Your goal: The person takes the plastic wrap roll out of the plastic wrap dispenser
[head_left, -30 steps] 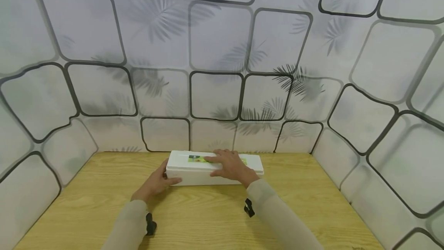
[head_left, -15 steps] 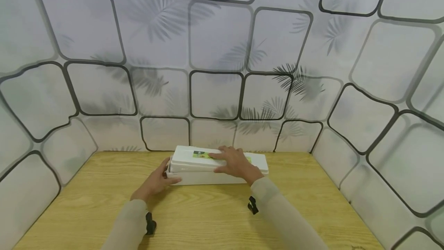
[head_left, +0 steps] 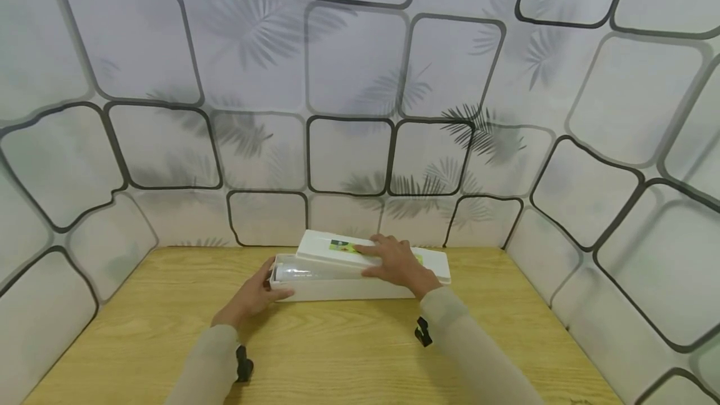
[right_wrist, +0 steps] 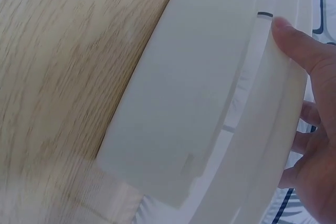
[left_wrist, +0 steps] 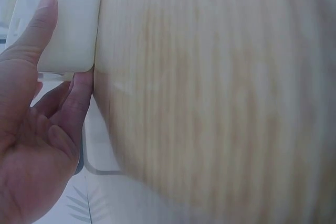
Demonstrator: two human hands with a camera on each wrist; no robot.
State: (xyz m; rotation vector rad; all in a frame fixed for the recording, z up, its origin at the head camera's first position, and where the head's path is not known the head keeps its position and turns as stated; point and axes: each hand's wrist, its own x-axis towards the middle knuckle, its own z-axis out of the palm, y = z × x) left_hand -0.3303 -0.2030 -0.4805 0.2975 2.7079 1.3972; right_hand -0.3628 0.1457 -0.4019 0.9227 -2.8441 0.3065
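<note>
A long white box [head_left: 343, 290] lies crosswise on the table. My left hand [head_left: 253, 295] grips its left end; in the left wrist view the thumb lies along the front wall [left_wrist: 73, 35] and the fingers bend round the end. My right hand [head_left: 394, 265] holds the white lid [head_left: 315, 245], which bears a green label [head_left: 341, 246], with thumb at the front edge and fingers over the far side. Tilted and shifted right, the lid uncovers a shiny pale roll [head_left: 298, 271], like cling film, at the box's left. In the right wrist view a gap separates lid [right_wrist: 268, 108] from box [right_wrist: 173, 82].
The wood-grain table [head_left: 315, 355] extends in front of the box and to both sides. Patterned fabric walls [head_left: 349, 155] stand close behind it and along the left and right. Black straps sit on both sleeves.
The lid, flat on the box a second ago, has risen at its left end and slid right with my right hand, exposing the roll. My left hand keeps its place.
</note>
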